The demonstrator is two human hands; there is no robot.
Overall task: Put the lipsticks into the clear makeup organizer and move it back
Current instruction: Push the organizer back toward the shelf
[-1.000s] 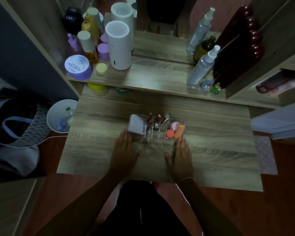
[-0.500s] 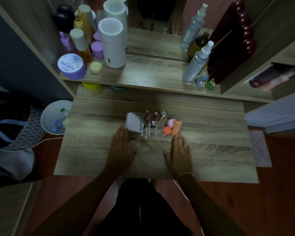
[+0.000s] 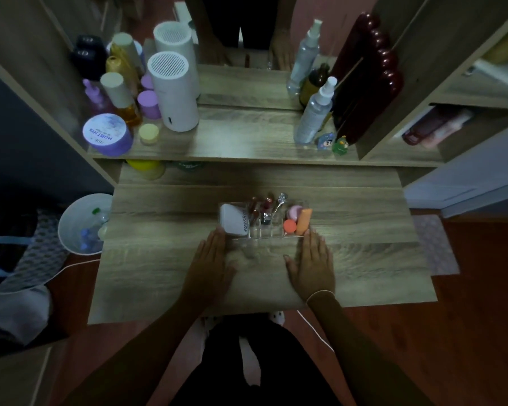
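The clear makeup organizer (image 3: pixel 276 235) stands on the wooden desk (image 3: pixel 364 253) in front of me. Several lipsticks (image 3: pixel 261 208) stand upright in its middle slots. A white compact (image 3: pixel 232 221) fills its left side, and pink and orange sponges (image 3: pixel 298 219) fill its right side. My left hand (image 3: pixel 210 265) lies flat on the desk, fingertips touching the organizer's near left corner. My right hand (image 3: pixel 313 263) lies flat too, fingertips at the near right corner. Neither hand holds anything.
A raised shelf (image 3: pixel 241 145) behind the desk carries a white cylinder (image 3: pixel 173 92), purple jars (image 3: pixel 107 134), spray bottles (image 3: pixel 314 112) and a dark red mirror frame (image 3: pixel 367 83). A white bin (image 3: pixel 81 224) stands left of the desk. A mirror behind reflects the shelf.
The organizer has slid a little away from me toward the shelf, with both flat hands following behind its near corners.
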